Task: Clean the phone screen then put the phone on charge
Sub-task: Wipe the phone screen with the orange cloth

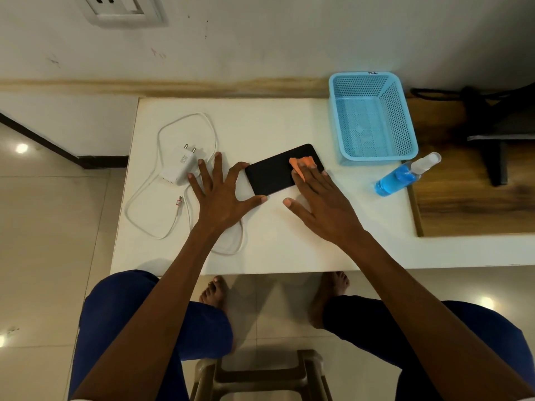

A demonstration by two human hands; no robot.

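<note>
A black phone (275,172) lies screen up, slightly tilted, in the middle of the white table (289,241). My left hand (223,195) is spread flat, its index finger and thumb bracing the phone's left end. My right hand (321,204) presses an orange cloth (302,164) flat on the phone's right part. A white charger (181,166) with two pins lies left of the phone, its white cable (162,134) looped around it, and the cable's plug end (179,201) rests near my left wrist.
A blue mesh basket (373,117) stands at the table's back right. A spray bottle of blue liquid (405,175) lies on its side to the right of the phone. A wall socket (121,8) is at the top left. Dark wooden surface (469,204) at right.
</note>
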